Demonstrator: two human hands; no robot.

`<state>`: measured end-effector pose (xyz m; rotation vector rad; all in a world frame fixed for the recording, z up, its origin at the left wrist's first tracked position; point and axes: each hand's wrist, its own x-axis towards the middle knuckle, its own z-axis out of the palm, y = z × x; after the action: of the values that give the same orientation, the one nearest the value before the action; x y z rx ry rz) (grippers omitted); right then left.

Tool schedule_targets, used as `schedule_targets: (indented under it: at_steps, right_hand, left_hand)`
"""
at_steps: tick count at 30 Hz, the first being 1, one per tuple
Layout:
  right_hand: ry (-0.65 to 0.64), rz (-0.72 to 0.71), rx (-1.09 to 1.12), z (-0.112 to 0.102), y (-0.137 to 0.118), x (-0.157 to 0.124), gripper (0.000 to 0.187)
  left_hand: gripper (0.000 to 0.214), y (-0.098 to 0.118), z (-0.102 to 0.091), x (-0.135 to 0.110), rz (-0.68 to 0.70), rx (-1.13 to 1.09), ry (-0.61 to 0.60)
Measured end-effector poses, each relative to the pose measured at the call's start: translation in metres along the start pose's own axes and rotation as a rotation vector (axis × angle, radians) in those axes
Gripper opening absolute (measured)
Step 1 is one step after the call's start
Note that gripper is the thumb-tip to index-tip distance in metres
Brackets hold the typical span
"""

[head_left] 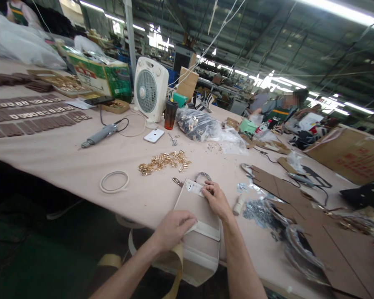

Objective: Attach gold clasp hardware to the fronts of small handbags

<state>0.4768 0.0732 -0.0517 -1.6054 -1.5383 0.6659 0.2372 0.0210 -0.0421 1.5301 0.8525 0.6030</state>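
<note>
A beige handbag piece [197, 207] lies at the table's near edge, partly hanging over it. My left hand [173, 229] is closed on its cream strap at the near end. My right hand [216, 198] pinches the bag's top edge beside a small white label [194, 187]. A metal ring and clasp [202, 176] stick out just beyond the bag's top. A pile of gold metal fittings [164, 161] lies a little farther back on the table.
A white tape ring [114, 182] lies left of the bag. A white phone [153, 135], dark cup [170, 114], fan [150, 88] and electric screwdriver [100, 134] stand farther back. Brown leather strips [34, 116] cover the far left. Cardboard sheets [330, 232] and bagged hardware [202, 124] lie right. Another person [283, 106] works beyond.
</note>
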Motion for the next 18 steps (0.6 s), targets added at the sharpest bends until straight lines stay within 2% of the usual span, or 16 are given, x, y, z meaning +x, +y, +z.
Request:
schedule_targets:
  at_steps: [6,11,14,18]
  right_hand:
    - [0.010,-0.087,-0.081,0.000,0.005,-0.002,0.023]
    - [-0.048,-0.042,-0.073,-0.008,0.004,0.003,0.042]
    - [-0.089,-0.051,-0.062,-0.010,0.004,0.008,0.030]
    - [0.004,-0.047,-0.062,-0.003,0.005,0.006,0.026]
  left_hand:
    - [0.044,-0.002,0.000,0.000,-0.002,-0.050,0.001]
    - [0.043,-0.004,0.000,0.001,-0.003,-0.088,-0.005]
    - [0.044,-0.005,0.000,0.002,-0.012,-0.095,0.002]
    - [0.045,-0.006,0.002,0.002,-0.021,-0.093,0.014]
